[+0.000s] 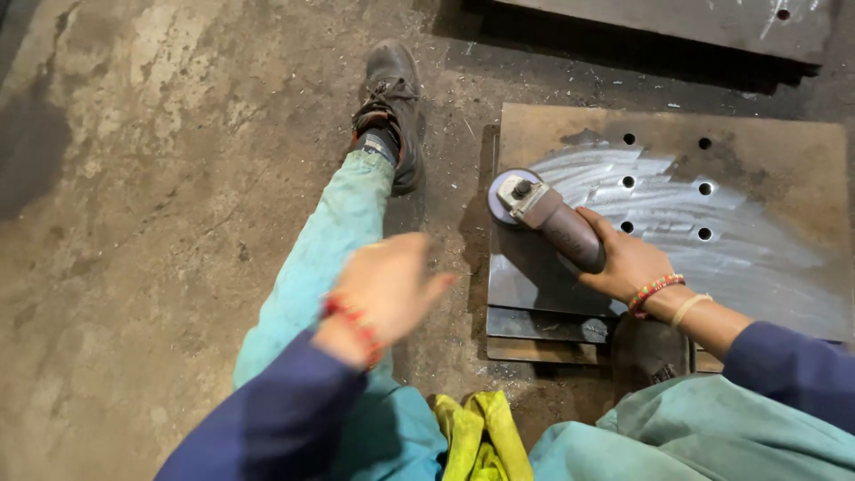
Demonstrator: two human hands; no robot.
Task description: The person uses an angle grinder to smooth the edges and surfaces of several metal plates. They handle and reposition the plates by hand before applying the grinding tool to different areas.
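My right hand (628,264) grips the grey body of an angle grinder (548,218). Its disc (500,196) rests at the left edge of a rusty steel plate (766,165) with several drilled holes and a bright ground patch. My left hand (392,285) hovers blurred above my outstretched left leg, holding nothing, fingers loosely together. It is a short way left of the grinder and apart from it. Both wrists wear bead bracelets.
My left leg in teal trousers (334,240) stretches over the concrete floor, ending in a dark boot (392,107). More plates (543,325) are stacked under the worked one. A yellow cloth (481,436) lies at my lap. Another steel plate (712,22) lies at the far top.
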